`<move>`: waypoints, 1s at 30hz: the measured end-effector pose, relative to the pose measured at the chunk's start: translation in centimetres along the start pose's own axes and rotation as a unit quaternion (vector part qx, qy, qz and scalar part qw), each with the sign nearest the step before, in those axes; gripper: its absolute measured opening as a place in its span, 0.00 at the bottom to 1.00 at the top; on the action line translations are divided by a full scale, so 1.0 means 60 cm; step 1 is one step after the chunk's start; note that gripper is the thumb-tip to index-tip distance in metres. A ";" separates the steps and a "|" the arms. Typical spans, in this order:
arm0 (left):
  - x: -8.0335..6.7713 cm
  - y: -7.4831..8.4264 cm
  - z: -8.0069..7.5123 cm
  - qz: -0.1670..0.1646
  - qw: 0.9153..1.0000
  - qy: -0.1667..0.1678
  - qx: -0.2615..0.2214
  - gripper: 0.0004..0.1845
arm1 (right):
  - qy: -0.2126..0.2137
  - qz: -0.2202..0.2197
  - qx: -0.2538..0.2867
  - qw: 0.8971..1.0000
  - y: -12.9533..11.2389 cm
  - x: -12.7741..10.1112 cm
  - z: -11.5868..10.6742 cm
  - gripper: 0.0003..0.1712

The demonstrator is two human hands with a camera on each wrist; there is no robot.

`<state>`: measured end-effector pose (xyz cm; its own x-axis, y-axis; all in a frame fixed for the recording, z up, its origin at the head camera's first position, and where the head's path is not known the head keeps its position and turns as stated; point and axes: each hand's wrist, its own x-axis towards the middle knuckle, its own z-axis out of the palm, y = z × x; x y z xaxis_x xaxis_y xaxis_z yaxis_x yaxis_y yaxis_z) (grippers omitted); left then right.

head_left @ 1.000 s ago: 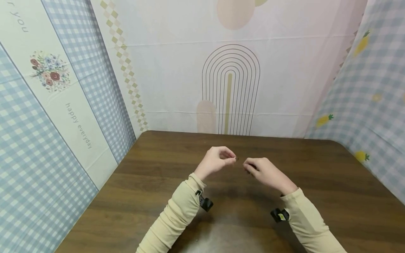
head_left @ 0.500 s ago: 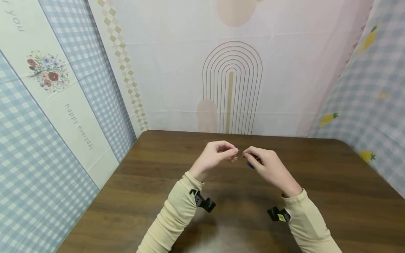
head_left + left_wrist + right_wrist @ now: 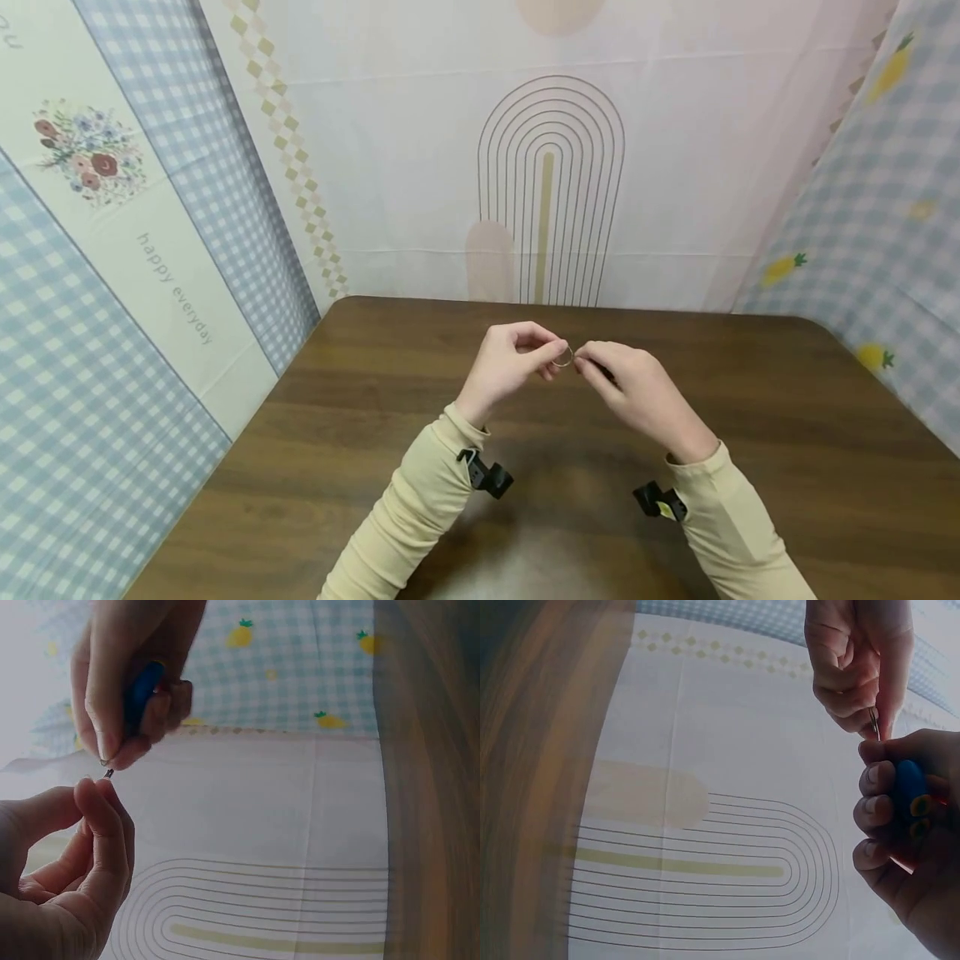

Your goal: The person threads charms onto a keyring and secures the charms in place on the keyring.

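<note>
Small ring (image 3: 564, 357) between both hands' fingers (image 3: 553, 348)

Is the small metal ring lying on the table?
No, the small metal ring is pinched between the left hand and right hand, above the table.

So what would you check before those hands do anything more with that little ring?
1. Left hand pinches the small metal ring: ok.
2. Right hand pinches the ring's other side: ok.
3. Blue thing tucked under the right hand's curled fingers: ok.
4. Ring held above the wooden table, not resting on it: ok.
5. Whether the blue thing is joined to the ring: cannot tell.
</note>
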<state>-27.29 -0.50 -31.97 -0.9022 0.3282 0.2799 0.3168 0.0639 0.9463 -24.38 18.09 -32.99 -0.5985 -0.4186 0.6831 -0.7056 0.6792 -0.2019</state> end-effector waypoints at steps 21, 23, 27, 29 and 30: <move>0.012 0.002 0.010 -0.046 0.997 -0.059 0.008 0.10 | 0.017 -0.056 -0.050 0.997 0.018 0.005 -0.006 0.07; 0.013 0.004 0.011 -0.047 0.997 -0.066 -0.001 0.09 | 0.013 -0.041 -0.044 0.998 0.020 0.006 -0.008 0.07; 0.013 0.007 0.013 -0.036 0.997 -0.065 -0.017 0.12 | 0.018 -0.011 -0.030 0.999 0.025 0.007 -0.010 0.11; 0.013 0.008 0.016 -0.031 0.997 -0.061 -0.024 0.14 | 0.025 -0.006 -0.025 0.999 0.029 0.007 -0.010 0.13; 0.013 0.008 0.017 -0.029 0.998 -0.056 -0.023 0.14 | 0.027 -0.005 -0.024 0.999 0.030 0.007 -0.010 0.13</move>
<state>-27.54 0.72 -31.49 -0.8793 0.4289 0.2070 0.2487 0.0428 0.9676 -25.70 19.50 -32.65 -0.5687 -0.3940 0.7221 -0.6925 0.7031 -0.1617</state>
